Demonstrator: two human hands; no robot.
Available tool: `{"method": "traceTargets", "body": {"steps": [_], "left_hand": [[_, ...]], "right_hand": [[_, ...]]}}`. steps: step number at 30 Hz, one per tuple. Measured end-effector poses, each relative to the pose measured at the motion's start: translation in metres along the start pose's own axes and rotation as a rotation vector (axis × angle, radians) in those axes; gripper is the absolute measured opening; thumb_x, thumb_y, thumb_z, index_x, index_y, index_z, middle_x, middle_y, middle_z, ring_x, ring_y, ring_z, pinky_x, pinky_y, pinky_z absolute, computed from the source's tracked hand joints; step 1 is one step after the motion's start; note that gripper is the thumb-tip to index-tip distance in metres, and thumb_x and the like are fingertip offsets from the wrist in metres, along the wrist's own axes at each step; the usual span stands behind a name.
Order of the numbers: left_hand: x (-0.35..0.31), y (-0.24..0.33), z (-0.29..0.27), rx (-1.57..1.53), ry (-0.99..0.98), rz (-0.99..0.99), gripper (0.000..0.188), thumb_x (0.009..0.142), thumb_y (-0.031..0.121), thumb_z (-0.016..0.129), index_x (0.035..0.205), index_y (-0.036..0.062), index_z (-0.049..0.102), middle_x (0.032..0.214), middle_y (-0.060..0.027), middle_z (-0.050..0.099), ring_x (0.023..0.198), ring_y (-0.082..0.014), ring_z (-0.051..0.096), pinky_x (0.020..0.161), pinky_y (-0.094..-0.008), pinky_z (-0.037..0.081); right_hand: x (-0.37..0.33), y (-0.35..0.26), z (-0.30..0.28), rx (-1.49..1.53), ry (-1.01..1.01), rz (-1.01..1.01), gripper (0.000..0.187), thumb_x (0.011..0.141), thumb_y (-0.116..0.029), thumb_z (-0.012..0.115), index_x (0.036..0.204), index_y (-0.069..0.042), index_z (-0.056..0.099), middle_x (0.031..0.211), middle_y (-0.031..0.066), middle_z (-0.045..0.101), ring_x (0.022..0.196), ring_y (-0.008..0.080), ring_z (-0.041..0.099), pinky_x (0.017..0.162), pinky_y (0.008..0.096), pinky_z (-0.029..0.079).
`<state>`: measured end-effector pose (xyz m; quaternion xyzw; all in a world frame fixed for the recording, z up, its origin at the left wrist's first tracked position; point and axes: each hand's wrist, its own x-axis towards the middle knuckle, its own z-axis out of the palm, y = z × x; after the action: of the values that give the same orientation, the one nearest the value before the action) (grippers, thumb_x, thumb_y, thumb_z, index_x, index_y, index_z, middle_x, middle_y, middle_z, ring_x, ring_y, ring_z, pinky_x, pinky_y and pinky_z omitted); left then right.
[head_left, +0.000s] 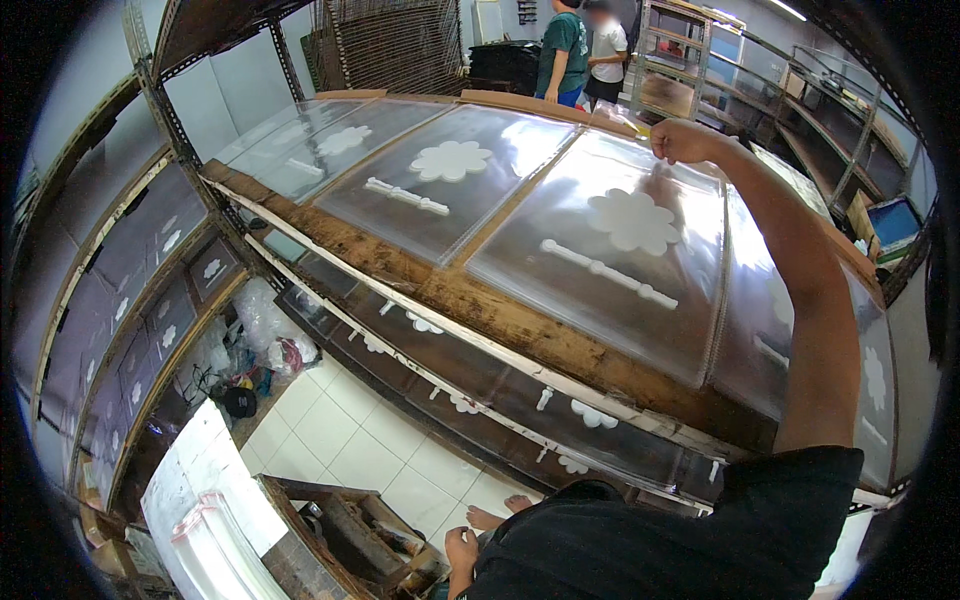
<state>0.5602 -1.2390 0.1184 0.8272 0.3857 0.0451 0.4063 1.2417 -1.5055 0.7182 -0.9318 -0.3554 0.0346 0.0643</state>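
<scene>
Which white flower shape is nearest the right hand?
The fully visible flower shape just below the right hand in the picture; others lie farther left, right or lower.

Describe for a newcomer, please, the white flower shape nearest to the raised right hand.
Find the wooden shelf crossing the view. On it, below the raised right hand, lies a clear sheet with a white rod and, beyond it, the white flower shape. No neighbouring flower is nearer that hand; the right one is partly behind the forearm.
</scene>
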Motion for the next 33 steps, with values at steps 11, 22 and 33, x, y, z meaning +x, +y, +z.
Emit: {"method": "traceTargets", "body": {"steps": [11, 22, 33], "left_hand": [[0.004, 0.023, -0.013, -0.009, 0.084, 0.089, 0.022, 0.086, 0.017, 0.063, 0.093, -0.0031, 0.069, 0.098, -0.0235, 0.066, 0.099, -0.0407, 0.061, 0.090, -0.0473, 0.048], [-0.007, 0.063, -0.052, -0.189, 0.386, -0.022, 0.022, 0.089, 0.017, 0.063, 0.104, 0.0010, 0.067, 0.107, -0.0195, 0.064, 0.105, -0.0397, 0.059, 0.093, -0.0461, 0.048], [-0.049, 0.080, -0.154, -0.127, 0.939, -0.197, 0.024, 0.089, 0.015, 0.065, 0.110, 0.0020, 0.065, 0.119, -0.0160, 0.060, 0.113, -0.0359, 0.057, 0.097, -0.0437, 0.047]], "right_hand": [[0.032, -0.085, -0.049, -0.103, 0.382, -0.262, 0.005, 0.086, 0.000, 0.057, 0.088, -0.002, 0.061, 0.096, 0.0112, 0.058, 0.094, 0.0253, 0.057, 0.087, 0.0360, 0.047], [-0.051, -0.480, -0.010, -0.211, 0.172, -1.261, 0.018, 0.082, 0.006, 0.062, 0.097, -0.003, 0.061, 0.123, 0.0171, 0.061, 0.120, 0.0341, 0.058, 0.102, 0.0453, 0.045], [-0.121, -0.679, 0.112, 0.014, 0.002, -2.094, 0.016, 0.080, -0.003, 0.067, 0.095, -0.003, 0.063, 0.096, 0.0130, 0.066, 0.094, 0.0320, 0.065, 0.092, 0.0423, 0.050]]}}
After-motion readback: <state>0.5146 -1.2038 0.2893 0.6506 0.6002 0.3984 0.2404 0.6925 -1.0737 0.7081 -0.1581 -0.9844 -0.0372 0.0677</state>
